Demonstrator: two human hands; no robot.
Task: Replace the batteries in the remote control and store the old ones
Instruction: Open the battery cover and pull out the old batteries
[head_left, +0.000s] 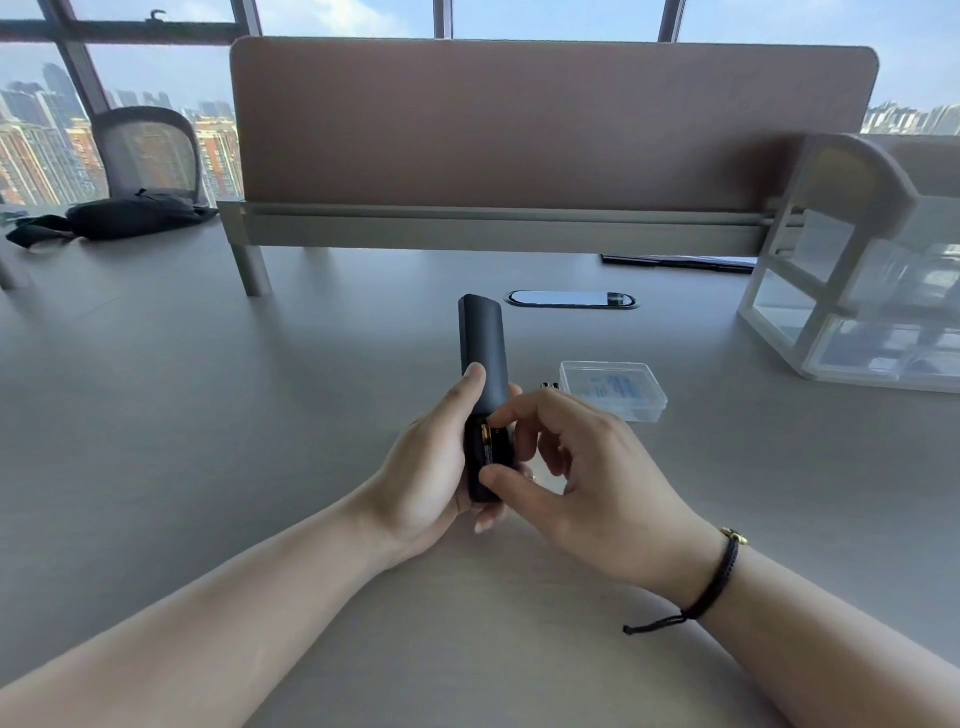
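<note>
The remote control (482, 343) is the landmark here; it is a dark, slim body held above the grey bench (208, 415), its far end pointing away from the person, its back facing up, and its near end open at the battery bay. The left hand (431, 478) grips the remote control from its left side; the thumb lies along the left edge of the back, and the other fingers (485, 522) curl round beneath it, their tips showing below the near end. Inside the open bay one battery (486, 441) shows, gold and black, lying lengthwise along the left side. The right hand (582, 467) comes in from the right of the remote control; its forefinger tip sits at the far end of the bay and its thumb tip at the near end, the two bent toward each other; whether they pinch a second battery cannot be told, since the fingers hide that side. Right of the remote control, and a little beyond the right hand, a clear plastic box (613, 389) rests on the bench; just left of that box lie small dark batteries (549, 385), partly hidden by the knuckles. A black cord bracelet (719, 582) circles the right wrist.
</note>
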